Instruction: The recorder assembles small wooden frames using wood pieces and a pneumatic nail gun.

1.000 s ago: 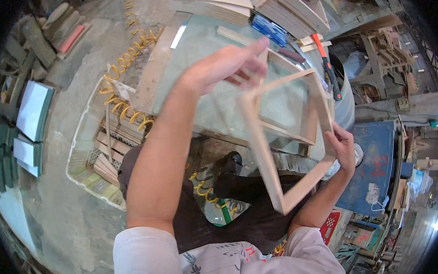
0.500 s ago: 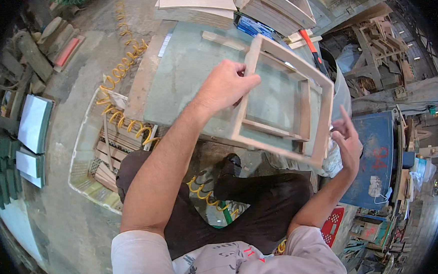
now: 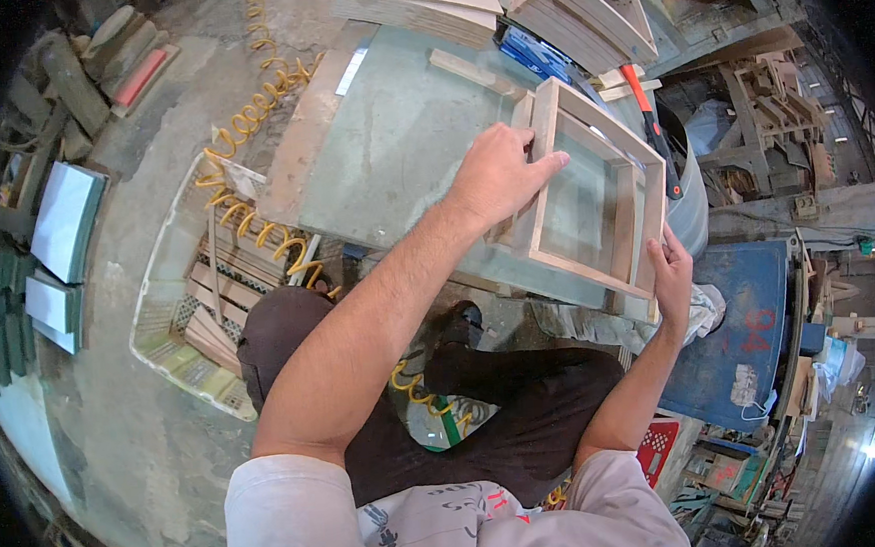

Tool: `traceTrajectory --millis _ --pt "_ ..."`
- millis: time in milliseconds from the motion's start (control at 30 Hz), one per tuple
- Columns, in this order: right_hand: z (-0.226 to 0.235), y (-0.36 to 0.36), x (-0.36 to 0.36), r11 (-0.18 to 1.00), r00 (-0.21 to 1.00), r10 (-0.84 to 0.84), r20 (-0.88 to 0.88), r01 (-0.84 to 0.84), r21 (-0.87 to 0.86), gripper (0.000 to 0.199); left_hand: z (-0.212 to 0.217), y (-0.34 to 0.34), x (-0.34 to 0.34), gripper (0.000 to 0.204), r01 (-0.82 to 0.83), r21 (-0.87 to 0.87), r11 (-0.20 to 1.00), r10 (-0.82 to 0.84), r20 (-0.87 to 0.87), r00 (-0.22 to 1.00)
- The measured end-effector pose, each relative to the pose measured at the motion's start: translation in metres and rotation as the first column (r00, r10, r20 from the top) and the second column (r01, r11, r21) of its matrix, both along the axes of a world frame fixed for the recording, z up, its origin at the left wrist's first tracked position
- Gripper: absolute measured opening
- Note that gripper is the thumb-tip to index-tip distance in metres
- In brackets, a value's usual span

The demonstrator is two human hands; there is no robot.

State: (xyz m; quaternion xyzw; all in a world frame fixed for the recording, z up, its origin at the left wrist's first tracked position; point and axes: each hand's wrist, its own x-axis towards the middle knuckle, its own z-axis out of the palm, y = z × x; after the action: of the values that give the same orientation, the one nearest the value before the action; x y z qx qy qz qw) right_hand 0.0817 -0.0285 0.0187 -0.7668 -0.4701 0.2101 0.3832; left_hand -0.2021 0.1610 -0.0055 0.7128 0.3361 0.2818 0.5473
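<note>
My left hand (image 3: pixel 505 176) is closed round the left rail of a pale rectangular wooden frame (image 3: pixel 588 273), thumb over the top edge. The fingers of my right hand (image 3: pixel 671 271) press against its right side near the front corner. This open frame sits over a second wooden frame (image 3: pixel 623 224), which shows through its opening. Whether the two touch cannot be made out. Both are over the greenish tabletop (image 3: pixel 389 136) in front of me. A loose wooden strip (image 3: pixel 470 71) lies just beyond them.
Stacked wooden frames (image 3: pixel 582 19) and pale boards (image 3: pixel 421 9) stand at the back. A tool with an orange-and-black handle (image 3: pixel 645 110) leans by a bin (image 3: pixel 692 203) at the right. On the left, a crate (image 3: pixel 149 301) holds wood strips, with a coiled yellow hose (image 3: pixel 239 135) across it.
My right hand, which was apart from the frame with fingers extended, has come onto its right side. The frame has moved slightly away and to the right with my left hand.
</note>
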Motion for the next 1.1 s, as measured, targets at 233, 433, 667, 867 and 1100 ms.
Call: traceTrajectory --millis 233,433,667,867,1100 --pt "-0.006 0.007 0.0 1.0 0.999 0.026 -0.042 -0.026 0.01 0.045 -0.012 0.004 0.015 0.064 -0.109 0.092 0.99 0.111 -0.022 0.994" --pt "-0.004 0.012 -0.004 1.0 0.999 0.015 -0.038 -0.015 -0.003 0.047 -0.011 0.006 0.017 0.061 -0.073 0.046 0.996 0.077 -0.08 0.994" --pt "-0.01 0.013 0.004 1.0 0.998 0.01 -0.063 -0.01 -0.002 0.049 -0.012 0.006 0.018 0.059 -0.078 0.028 0.997 0.08 -0.081 0.994" --pt "-0.01 0.012 0.003 1.0 0.994 0.015 -0.111 -0.015 0.003 0.049 -0.021 0.006 0.022 0.057 -0.145 0.103 0.984 0.149 -0.026 0.989" --pt "-0.009 0.009 0.006 0.997 0.974 -0.074 -0.213 0.068 -0.037 0.044 -0.02 0.021 0.014 0.045 -0.005 -0.166 0.986 0.015 0.056 0.998"
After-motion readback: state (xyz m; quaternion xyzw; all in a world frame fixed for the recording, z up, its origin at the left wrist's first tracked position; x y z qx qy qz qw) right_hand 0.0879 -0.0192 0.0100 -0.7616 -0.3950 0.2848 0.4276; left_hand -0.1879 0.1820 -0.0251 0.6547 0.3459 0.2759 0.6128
